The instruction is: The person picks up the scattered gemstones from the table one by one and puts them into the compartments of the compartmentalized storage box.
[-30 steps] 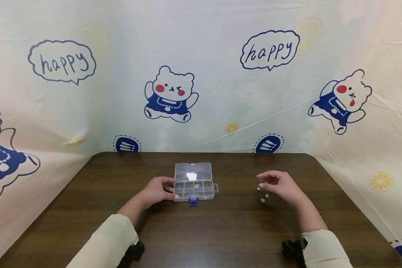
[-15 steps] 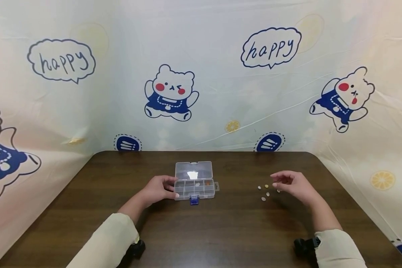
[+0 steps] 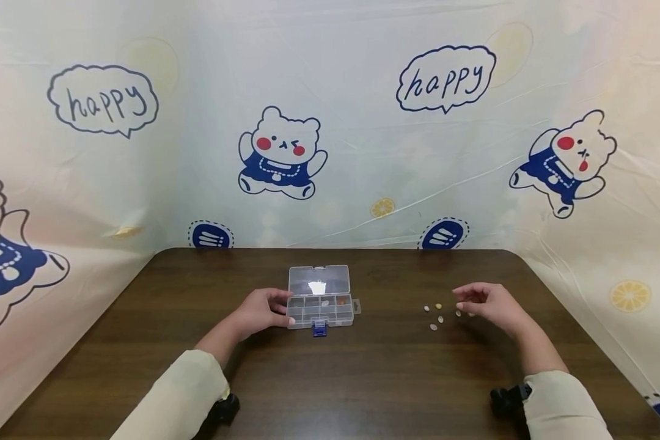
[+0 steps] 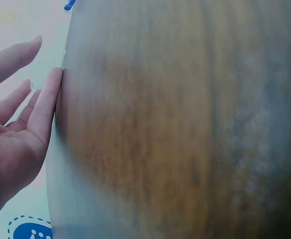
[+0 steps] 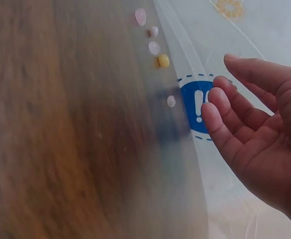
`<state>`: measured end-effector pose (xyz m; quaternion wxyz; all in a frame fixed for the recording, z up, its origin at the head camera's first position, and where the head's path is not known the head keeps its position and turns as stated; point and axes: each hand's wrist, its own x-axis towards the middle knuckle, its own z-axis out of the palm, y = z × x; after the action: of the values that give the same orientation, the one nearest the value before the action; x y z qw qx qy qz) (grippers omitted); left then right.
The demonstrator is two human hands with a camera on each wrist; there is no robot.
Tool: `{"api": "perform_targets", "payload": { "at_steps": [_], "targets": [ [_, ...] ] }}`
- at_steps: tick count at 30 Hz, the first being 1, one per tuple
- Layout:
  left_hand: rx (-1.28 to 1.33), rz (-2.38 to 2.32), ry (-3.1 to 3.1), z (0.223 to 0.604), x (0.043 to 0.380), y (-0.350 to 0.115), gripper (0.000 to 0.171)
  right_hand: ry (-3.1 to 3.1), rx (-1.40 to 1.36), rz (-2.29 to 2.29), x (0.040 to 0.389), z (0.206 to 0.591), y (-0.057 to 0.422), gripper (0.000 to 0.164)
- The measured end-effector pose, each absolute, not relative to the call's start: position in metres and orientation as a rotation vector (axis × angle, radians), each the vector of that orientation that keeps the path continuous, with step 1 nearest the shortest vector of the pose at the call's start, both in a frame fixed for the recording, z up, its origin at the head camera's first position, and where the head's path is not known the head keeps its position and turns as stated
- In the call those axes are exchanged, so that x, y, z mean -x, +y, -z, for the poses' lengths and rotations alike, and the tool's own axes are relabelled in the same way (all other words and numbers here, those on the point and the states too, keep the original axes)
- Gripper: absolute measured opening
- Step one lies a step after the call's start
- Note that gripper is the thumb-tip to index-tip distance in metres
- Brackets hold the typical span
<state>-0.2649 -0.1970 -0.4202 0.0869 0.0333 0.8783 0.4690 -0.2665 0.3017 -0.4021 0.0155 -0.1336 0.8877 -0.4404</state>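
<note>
A clear plastic compartment box stands with its lid raised and its blue latch facing front. My left hand holds the box's left end, thumb at the front corner and fingers toward the hinge. One back compartment bears a whitish piece, another an orange piece. On the right, several small smooth stones lie on the table, among them a yellow stone and a pink stone. My right hand hovers beside them with loosely bent fingers, thumb apart from the fingertips.
The dark wooden table runs back to a printed cloth that hangs behind and at both sides. A clear hanging tab juts from the box's right end. A black camera sits at the right cuff.
My right hand has moved to the right, baring more stones on the table. The left hand and the box have stayed in place.
</note>
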Motion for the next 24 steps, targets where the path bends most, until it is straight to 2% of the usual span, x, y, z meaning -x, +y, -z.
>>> {"api": "perform_targets", "payload": {
  "at_steps": [14, 24],
  "targets": [
    [-0.101, -1.388, 2.624, 0.420, 0.264, -0.197, 0.062, 2.636, 0.307, 1.341, 0.276, 0.412, 0.312, 0.042],
    [-0.099, -1.390, 2.622, 0.420, 0.264, -0.197, 0.061, 2.638, 0.433, 1.262, 0.284, 0.421, 0.306, 0.042]
  ]
}}
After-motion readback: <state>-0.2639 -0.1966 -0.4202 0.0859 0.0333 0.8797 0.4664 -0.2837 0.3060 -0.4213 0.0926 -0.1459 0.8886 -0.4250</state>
